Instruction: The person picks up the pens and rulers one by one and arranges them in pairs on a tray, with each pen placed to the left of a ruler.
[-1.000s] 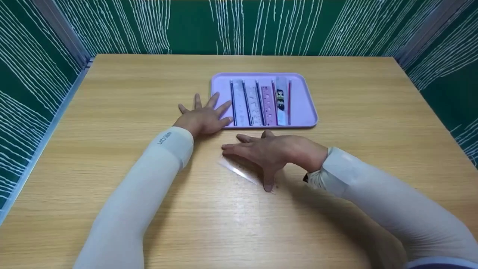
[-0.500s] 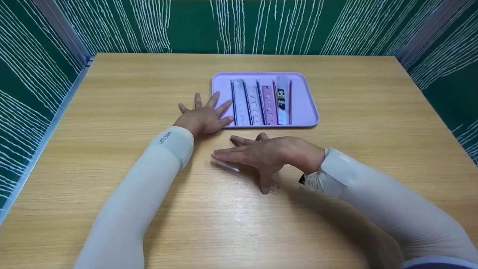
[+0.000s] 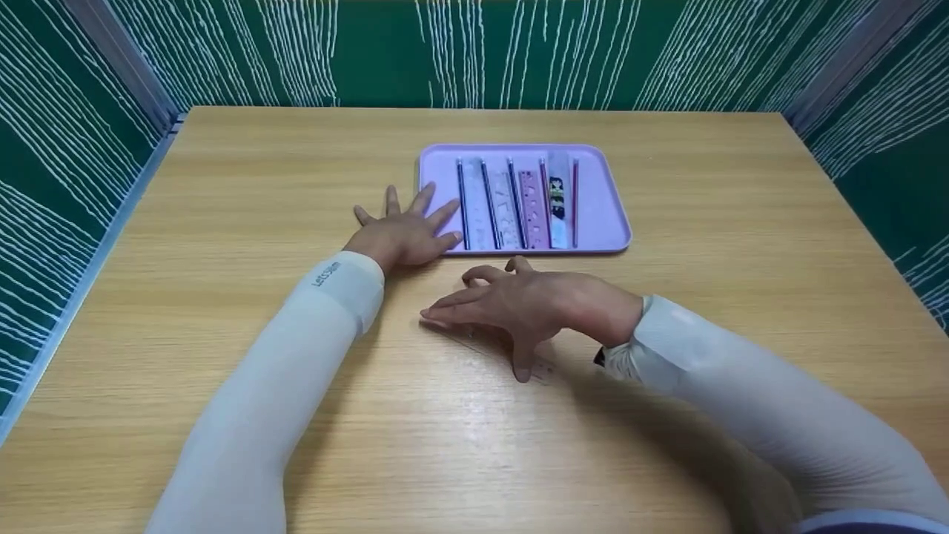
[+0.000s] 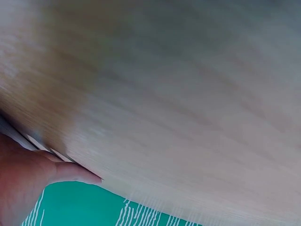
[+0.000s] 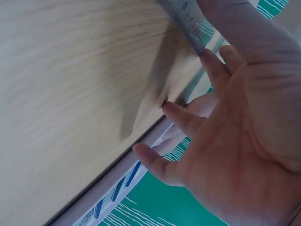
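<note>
My left hand [image 3: 400, 233] rests with spread fingers at the near left corner of a purple tray [image 3: 600, 219], its thumb and forefinger over the rim. Closer to me, my right hand [image 3: 530, 304] reaches across a clear ruler [image 5: 185, 21] low over the table. Thumb and forefinger hold the ruler, while the other fingers stay spread. In the head view, the hand covers most of it; a printed end [image 3: 545, 368] shows beside the thumb. The right wrist view shows number marks along its edge.
Dark pencils [image 3: 464, 211], a red pencil [image 3: 574, 204], a pink ruler [image 3: 533, 211], clear rulers [image 3: 480, 219] and a ruler with black cartoon figures [image 3: 559, 200] lie in a row on the tray. Green walls with white streaks stand behind the wooden table [image 3: 259, 170].
My right hand has shifted slightly left, and its fingertips have come down nearer the table. The bright reflection on the clear ruler has shrunk to a thin line. My left hand stays put.
</note>
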{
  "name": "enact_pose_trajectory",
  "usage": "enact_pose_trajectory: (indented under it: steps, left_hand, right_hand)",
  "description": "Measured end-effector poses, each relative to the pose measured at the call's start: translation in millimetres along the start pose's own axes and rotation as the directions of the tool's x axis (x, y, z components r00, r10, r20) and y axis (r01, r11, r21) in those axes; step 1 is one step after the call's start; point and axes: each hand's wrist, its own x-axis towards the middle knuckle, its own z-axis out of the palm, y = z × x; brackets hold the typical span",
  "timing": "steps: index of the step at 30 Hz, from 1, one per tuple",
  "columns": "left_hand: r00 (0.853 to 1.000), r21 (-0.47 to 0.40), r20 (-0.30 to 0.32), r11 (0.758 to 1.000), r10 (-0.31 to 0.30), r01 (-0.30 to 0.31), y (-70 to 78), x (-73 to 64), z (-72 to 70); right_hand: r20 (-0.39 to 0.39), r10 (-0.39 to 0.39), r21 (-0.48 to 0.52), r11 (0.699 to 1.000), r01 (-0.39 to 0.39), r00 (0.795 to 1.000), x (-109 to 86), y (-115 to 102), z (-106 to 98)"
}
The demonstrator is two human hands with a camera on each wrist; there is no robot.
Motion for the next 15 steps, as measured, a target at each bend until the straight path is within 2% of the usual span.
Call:
enact_pose_trajectory:
  steps: [4, 15]
  left_hand:
    - [1.000, 0.005, -0.005, 1.000, 0.004, -0.004, -0.9, 0.1, 1.1]
    - [1.000, -0.002, -0.007, 1.000, 0.003, -0.003, -1.0, 0.8, 0.8]
  right_hand:
    - [-0.028, -0.011, -0.054, 0.999, 0.009, 1.000, 0.6, 0.8, 0.8]
    - [-0.053, -0.011, -0.037, 0.999, 0.009, 0.999, 4.3, 0.1, -1.2]
